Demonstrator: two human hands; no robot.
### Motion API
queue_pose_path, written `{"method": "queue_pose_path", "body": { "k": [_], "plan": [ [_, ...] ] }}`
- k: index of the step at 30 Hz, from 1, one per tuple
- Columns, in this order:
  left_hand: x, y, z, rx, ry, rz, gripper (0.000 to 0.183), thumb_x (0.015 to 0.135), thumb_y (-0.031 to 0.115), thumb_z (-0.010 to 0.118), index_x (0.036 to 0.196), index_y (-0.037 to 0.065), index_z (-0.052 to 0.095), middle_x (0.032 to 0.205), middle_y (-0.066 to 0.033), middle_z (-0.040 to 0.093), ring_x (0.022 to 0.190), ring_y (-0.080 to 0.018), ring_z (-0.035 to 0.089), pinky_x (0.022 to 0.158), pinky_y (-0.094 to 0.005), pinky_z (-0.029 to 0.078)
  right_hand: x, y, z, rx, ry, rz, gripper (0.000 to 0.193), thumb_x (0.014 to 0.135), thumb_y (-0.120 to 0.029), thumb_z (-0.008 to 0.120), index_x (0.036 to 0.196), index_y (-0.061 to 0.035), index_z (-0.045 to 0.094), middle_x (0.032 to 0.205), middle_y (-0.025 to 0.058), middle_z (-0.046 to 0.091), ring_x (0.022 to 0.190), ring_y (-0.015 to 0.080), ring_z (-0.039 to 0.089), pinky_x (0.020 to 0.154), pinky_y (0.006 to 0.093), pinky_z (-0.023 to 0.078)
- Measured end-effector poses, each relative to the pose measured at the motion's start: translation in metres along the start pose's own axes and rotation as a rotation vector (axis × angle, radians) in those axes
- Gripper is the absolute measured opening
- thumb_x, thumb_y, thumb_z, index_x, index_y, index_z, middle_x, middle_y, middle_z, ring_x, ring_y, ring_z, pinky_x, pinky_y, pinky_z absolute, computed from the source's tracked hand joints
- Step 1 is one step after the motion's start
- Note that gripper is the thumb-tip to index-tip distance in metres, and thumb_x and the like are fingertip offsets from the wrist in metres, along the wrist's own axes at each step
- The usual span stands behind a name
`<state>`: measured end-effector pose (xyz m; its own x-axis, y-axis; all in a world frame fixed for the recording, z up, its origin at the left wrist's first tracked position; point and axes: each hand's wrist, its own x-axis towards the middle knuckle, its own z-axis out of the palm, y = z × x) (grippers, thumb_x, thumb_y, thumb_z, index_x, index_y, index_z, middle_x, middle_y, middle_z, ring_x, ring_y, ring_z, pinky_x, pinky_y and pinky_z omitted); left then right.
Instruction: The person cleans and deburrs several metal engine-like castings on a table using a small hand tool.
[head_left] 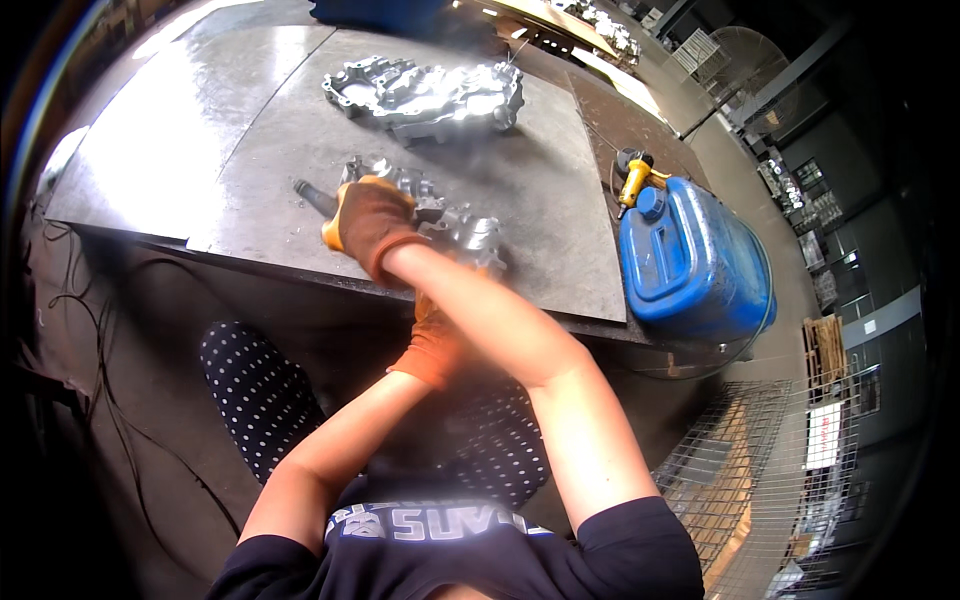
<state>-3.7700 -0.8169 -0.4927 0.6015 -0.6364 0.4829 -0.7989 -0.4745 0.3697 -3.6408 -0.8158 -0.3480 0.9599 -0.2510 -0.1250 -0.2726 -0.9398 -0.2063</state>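
A silvery metal casting [472, 228] with lugs and bores lies near the front edge of the metal-topped table. My right hand [372, 222], in a brown and orange work glove, is closed round a grey rod-shaped tool [316, 196] above the casting's left part. The tool's tapered end sticks out to the left; its other end is hidden by the glove. My right forearm crosses over my left hand [436, 335], which wears an orange glove. That hand grips the casting's near side, its fingers mostly covered by the forearm.
A larger casting [425, 95] lies farther back on the table [270, 130]. At the right edge stand a blue plastic jerrycan [690, 255] and a yellow angle grinder [637, 180]. A wire mesh cage [730, 470] is at lower right. Cables [105, 370] trail at left.
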Motion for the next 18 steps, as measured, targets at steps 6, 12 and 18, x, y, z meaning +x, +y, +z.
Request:
{"method": "queue_pose_path", "body": {
  "k": [6, 12, 18],
  "plan": [
    [0.027, -0.05, -0.04, -0.029, 0.102, 0.045, 0.061, 0.066, 0.048, 0.079, 0.111, 0.01, 0.065, 0.12, -0.016, 0.066, 0.132, -0.0322, 0.052, 0.116, -0.0504, 0.031, -0.011, 0.06, -0.009, 0.702, 0.078, -0.204, 0.037, 0.078, -0.019, 0.069, 0.11, 0.0012, 0.069, 0.099, 0.022, 0.072, 0.09, 0.0276, 0.07, 0.084, 0.0357, 0.056],
    [0.04, -0.142, -0.131, -0.068, -0.174, 0.254, 0.049, 0.066, 0.028, 0.084, 0.113, 0.016, 0.072, 0.14, -0.011, 0.056, 0.144, -0.0332, 0.039, 0.124, -0.0521, 0.02, -0.088, 0.187, -0.038, 1.277, 0.137, -0.204, 0.059, 0.094, -0.018, 0.067, 0.146, -0.0007, 0.045, 0.121, 0.0096, 0.062, 0.105, 0.0193, 0.065, 0.093, 0.0382, 0.055],
    [0.026, -0.099, -0.141, 0.034, -0.05, 0.059, 0.067, 0.076, 0.031, 0.079, 0.135, 0.007, 0.057, 0.133, -0.0136, 0.061, 0.135, -0.0343, 0.049, 0.121, -0.051, 0.027, -0.098, 0.222, 0.012, 0.618, 0.3, -0.175, 0.028, 0.088, -0.003, 0.056, 0.116, -0.0059, 0.061, 0.095, 0.0087, 0.069, 0.088, 0.0189, 0.068, 0.076, 0.0339, 0.054]
  ]
}}
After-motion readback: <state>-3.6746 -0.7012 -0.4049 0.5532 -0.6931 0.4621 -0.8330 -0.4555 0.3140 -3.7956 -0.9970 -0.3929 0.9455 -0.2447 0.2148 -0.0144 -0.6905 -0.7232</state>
